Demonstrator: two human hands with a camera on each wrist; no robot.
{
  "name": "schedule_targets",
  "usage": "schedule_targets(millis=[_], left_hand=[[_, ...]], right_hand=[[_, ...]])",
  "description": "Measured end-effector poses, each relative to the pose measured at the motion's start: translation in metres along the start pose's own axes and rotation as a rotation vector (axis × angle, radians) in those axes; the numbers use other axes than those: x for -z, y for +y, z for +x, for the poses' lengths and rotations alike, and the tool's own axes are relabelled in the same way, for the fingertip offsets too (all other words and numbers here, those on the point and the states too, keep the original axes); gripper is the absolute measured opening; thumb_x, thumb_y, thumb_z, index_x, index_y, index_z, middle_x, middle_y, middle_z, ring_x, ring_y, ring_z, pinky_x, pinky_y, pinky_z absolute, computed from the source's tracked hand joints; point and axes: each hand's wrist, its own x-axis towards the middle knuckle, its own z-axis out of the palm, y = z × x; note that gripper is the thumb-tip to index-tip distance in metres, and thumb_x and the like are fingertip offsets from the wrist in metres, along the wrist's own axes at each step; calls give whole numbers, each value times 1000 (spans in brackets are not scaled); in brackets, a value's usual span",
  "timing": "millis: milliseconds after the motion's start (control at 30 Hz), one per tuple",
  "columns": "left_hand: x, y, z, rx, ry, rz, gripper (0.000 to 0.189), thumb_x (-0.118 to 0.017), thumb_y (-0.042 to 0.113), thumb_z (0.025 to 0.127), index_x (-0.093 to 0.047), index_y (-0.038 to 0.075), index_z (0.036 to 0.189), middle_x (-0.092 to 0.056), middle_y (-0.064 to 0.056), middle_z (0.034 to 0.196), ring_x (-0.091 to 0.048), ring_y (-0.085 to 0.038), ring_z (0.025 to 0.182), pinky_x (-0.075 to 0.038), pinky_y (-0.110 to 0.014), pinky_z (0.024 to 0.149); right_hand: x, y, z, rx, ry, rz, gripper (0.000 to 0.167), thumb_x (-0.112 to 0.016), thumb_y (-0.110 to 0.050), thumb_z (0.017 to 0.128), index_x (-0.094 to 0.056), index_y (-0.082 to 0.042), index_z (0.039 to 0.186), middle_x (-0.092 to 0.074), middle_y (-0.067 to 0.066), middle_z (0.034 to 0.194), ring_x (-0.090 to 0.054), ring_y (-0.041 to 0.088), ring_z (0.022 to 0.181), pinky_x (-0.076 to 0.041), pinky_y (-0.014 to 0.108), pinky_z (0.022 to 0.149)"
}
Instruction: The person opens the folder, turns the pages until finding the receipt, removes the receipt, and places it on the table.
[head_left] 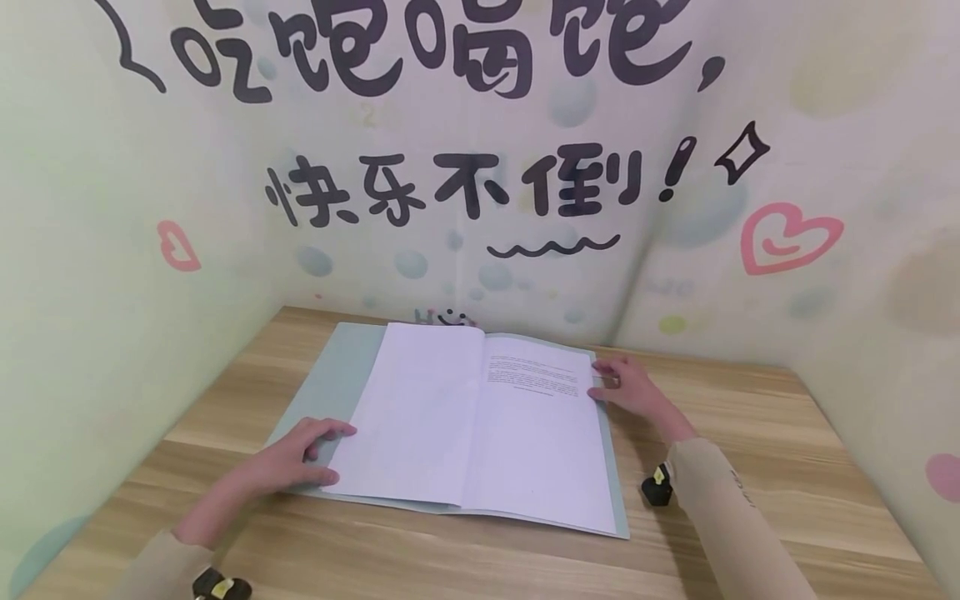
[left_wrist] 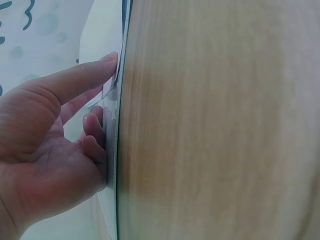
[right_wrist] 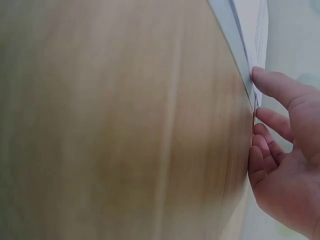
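A book (head_left: 420, 412) with a pale blue cover (head_left: 348, 358) and white pages lies spread on the wooden table. Its left page is blank, and the right page (head_left: 543, 442) has a block of small print near the top. At the left page's outer edge, my left hand (head_left: 292, 458) touches the paper with thumb and index fingertip apart, its other fingers over the cover. My right hand (head_left: 633, 387) rests at the right outer edge, upper half. In the right wrist view its thumb (right_wrist: 275, 85) touches the page edge, the other fingers bent loosely beside the cover.
The wooden table (head_left: 750, 467) meets a pale wall (head_left: 375, 267) right behind the book. The wall carries large dark characters, pink hearts and bubbles. Small black devices with yellow labels sit by both wrists, one by the right sleeve (head_left: 720, 500).
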Motion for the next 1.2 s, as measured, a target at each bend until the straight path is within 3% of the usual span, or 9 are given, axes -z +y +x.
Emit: schedule_targets(millis=[333, 767, 1200], left_hand=[[0, 3, -2, -4, -2, -19, 62, -79, 22, 79, -54, 8, 134, -46, -16, 119, -38, -17, 89, -36, -22, 73], [1, 1, -1, -40, 16, -22, 62, -80, 23, 78, -55, 7, 133, -47, -15, 116, -37, -10, 87, -36, -22, 72], [0, 2, -1, -20, 8, -26, 62, -79, 22, 79, -54, 8, 134, -46, -14, 117, -37, -13, 88, -36, -23, 73]], right_hand=[[1, -9, -3, -21, -18, 54, 60, -71, -25, 90, -49, 1, 139, -42, 30, 141, -40, 47, 131, -32, 64, 107], [0, -8, 0, -36, 18, 68, 58, -72, -21, 90, -49, -1, 139, -53, 24, 139, -49, 41, 127, -40, 58, 106], [-2, -12, 4, 31, 57, 83, 59, -74, -9, 86, -50, -2, 139, -59, 20, 129, -56, 37, 118, -48, 52, 100]])
